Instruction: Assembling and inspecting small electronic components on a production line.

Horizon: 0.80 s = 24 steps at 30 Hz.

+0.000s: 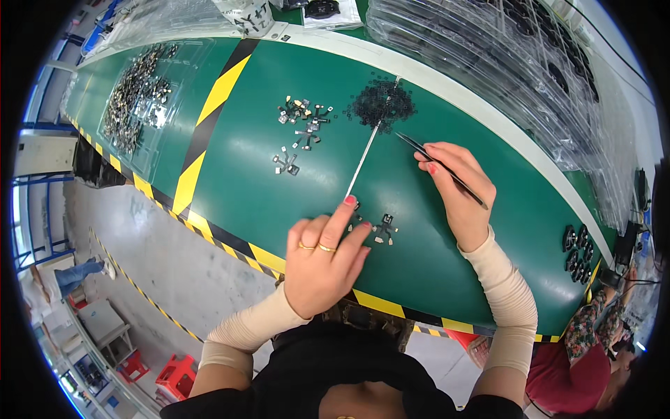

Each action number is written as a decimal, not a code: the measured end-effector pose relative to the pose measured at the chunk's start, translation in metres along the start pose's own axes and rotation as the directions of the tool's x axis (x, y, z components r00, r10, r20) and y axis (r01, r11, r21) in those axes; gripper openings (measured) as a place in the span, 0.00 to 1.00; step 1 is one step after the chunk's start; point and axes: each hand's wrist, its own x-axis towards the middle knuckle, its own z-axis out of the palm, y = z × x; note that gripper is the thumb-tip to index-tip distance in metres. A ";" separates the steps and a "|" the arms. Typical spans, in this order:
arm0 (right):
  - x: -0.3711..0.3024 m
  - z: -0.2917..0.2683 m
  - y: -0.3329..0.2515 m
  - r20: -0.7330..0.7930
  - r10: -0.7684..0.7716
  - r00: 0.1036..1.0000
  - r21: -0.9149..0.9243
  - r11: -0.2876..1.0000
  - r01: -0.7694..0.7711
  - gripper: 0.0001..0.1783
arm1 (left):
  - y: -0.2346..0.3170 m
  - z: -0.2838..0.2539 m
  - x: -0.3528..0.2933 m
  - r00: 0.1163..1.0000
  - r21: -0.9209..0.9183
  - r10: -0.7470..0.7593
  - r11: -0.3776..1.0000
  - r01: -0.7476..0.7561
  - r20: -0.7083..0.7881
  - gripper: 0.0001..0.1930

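My right hand pinches a pair of dark tweezers, their tips angled to the far left, just short of a loose pile of tiny black square pieces. Lower on the green mat, my left hand reaches forward with its fingers apart. Its index fingertip rests beside small dark parts that the fingers partly cover. To the right of that hand lies a small branched part with black and metallic ends. More such small parts lie scattered left of the black pile.
A clear tray heaped with small metallic parts sits at far left, beyond yellow-black tape. Stacked clear plastic trays line the far right edge. Several black round-ended pieces lie at right. A white cup stands at the back.
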 end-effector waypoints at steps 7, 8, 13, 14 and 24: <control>0.002 0.003 0.001 0.030 0.019 0.999 0.031 0.999 -0.020 0.13 | -0.006 0.005 -0.002 0.998 0.060 0.036 0.997 -0.039 0.046 0.22; 0.003 0.003 0.001 0.032 0.021 0.999 0.033 0.999 -0.022 0.13 | -0.006 0.005 -0.002 0.998 0.061 0.037 0.997 -0.039 0.046 0.22; 0.005 -0.003 0.000 0.104 -0.047 0.993 -0.123 0.991 0.060 0.12 | -0.005 0.006 -0.001 0.998 0.056 0.065 0.996 -0.066 0.015 0.21; 0.004 -0.003 -0.002 0.113 -0.055 0.992 -0.155 0.985 0.073 0.12 | -0.005 0.006 -0.003 0.998 0.059 0.063 0.996 -0.064 0.015 0.21; -0.036 -0.006 -0.020 0.482 -0.308 0.821 -0.104 0.910 0.402 0.18 | -0.007 0.007 -0.004 0.996 0.063 0.083 0.995 -0.080 -0.037 0.20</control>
